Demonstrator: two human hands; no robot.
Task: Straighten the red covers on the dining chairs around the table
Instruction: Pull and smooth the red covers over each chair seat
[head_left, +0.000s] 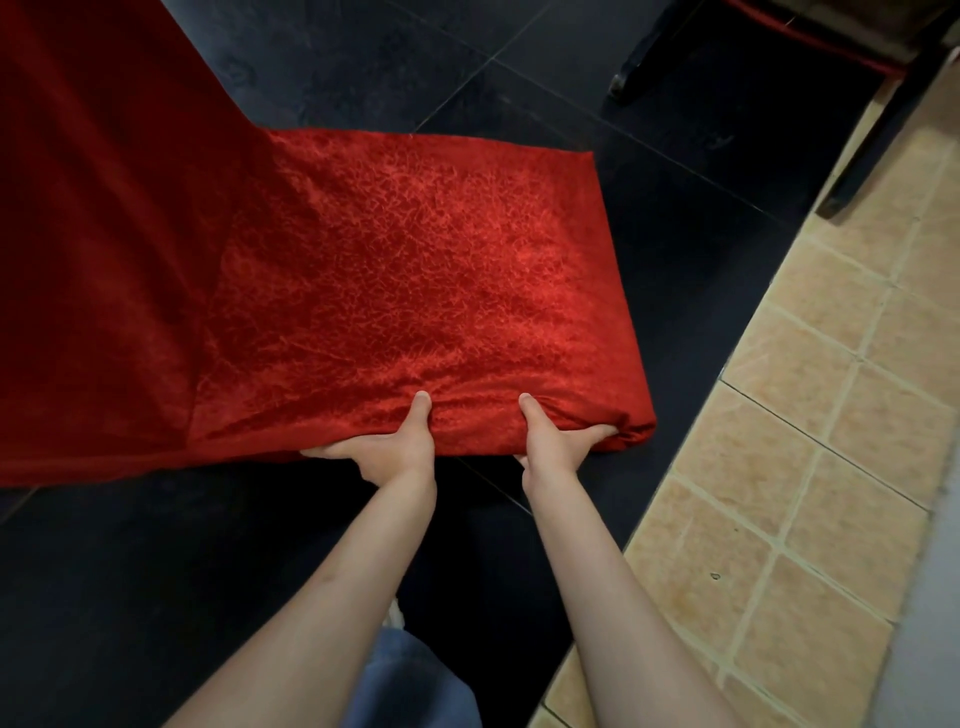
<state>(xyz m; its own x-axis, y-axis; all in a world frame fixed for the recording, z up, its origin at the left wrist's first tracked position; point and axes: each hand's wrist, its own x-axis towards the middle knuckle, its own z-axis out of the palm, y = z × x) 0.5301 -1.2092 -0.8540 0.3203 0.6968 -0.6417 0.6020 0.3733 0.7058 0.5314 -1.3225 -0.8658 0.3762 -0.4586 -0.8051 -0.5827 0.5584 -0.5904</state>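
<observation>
Gripping the red cover (415, 270) at its near edge, left hand (387, 447) and right hand (556, 441) set thumbs on top, fingers seemingly tucked beneath.

The fingers of the left hand (387, 449) and of the right hand (558, 441) curl under the seat edge of the red cover (415, 270) and cannot be seen; only the thumbs show on top. The chair back (93, 234) runs off the left and top edges. A second chair (769, 47) at top right shows only dark legs and a red strip.
</observation>
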